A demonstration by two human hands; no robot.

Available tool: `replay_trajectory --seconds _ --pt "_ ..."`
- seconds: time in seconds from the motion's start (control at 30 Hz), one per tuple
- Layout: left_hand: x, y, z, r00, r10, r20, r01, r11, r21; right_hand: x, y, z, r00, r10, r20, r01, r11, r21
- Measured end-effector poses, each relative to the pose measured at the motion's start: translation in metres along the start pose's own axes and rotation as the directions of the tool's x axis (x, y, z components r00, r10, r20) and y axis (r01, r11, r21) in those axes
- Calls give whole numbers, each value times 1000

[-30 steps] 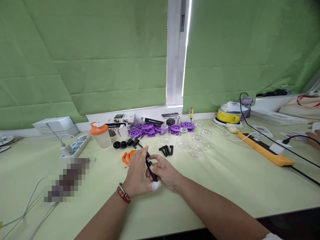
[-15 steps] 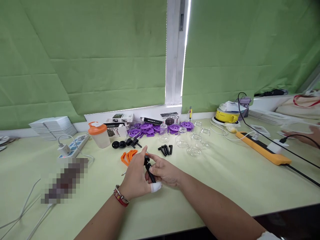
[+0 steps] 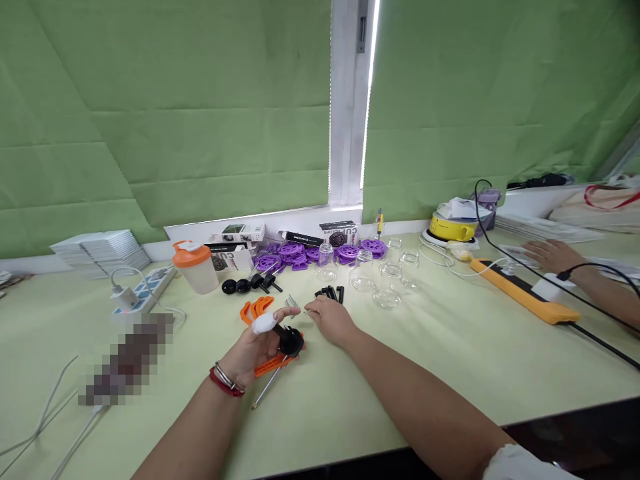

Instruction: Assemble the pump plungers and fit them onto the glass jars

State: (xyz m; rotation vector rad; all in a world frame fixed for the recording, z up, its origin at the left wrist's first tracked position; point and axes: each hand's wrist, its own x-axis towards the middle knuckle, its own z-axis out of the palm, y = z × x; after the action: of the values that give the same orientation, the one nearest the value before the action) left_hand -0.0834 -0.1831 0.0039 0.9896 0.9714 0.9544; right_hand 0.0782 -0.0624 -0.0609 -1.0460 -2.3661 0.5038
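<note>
Left hand (image 3: 253, 343) now palm-up, fingers curled round a black knobbed part (image 3: 289, 341), thumb with white bandage (image 3: 263, 324) on top; earlier both hands pinched this black piece together near table centre, now only the left has it, lifted slightly above the table (image 3: 450, 360); orange clip (image 3: 273, 364) pokes out under the left palm, cannot tell if gripped or just lying below; thin metal rod (image 3: 267, 389) lies on the table just beside that hand, not seen before under the hands.

Right hand (image 3: 330, 319) has let go and moved forward, away from the left hand; fingers loosely bent, tips pinching at small metal pieces (image 3: 293, 304) on the table, cannot tell if anything is actually held; it sits just short of the black pegs (image 3: 331, 293).

Orange clips pile (image 3: 255, 309) left of the right hand, unchanged; clear glass jars (image 3: 385, 283) and purple discs (image 3: 300, 255) behind, same spots; orange-lid shaker (image 3: 193, 267) at left rear; power strip (image 3: 137, 297) further left.

Another person's hand (image 3: 553, 253) at far right now rests flat on the table by the orange power bar (image 3: 525, 292); earlier it was only at the frame edge; camera view shifted slightly.
</note>
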Motion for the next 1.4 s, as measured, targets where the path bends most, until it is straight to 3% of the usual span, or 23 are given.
replay_trajectory --seconds 0.13,0.23,0.37,0.6,0.9,1.0,1.07,1.17,1.27,1.4 --pt "6 -5 -5 998 -64 11 64 998 -4 3 -8 10 998 2 61 9 981 -194" --pt "10 -8 -7 995 -96 6 96 995 -21 3 -8 11 997 -1 80 18 975 -221" --pt "13 -11 -10 989 -148 -7 148 989 -3 1 -4 7 997 11 71 -1 990 -141" --pt "12 -8 -11 983 -170 74 171 985 -4 3 4 8 999 4 51 -1 998 -68" --pt "16 -12 -15 982 -177 69 175 984 26 0 -9 -1 991 63 114 -58 997 -48" --pt "14 -12 -15 981 -178 79 176 984 33 -3 -13 -8 995 55 77 -63 993 100" --pt "14 -11 -15 981 -174 82 171 984 39 -6 -16 -15 994 86 69 -105 929 354" --pt "14 -9 -13 979 -181 95 178 983 44 -14 -24 -25 981 95 167 -187 669 719" --pt "16 -8 -12 976 -189 108 184 981 58 -19 -32 -31 964 0 266 -234 474 849" --pt "18 -8 -11 977 -166 137 157 985 74 -19 -37 -26 959 -37 281 -244 394 886"
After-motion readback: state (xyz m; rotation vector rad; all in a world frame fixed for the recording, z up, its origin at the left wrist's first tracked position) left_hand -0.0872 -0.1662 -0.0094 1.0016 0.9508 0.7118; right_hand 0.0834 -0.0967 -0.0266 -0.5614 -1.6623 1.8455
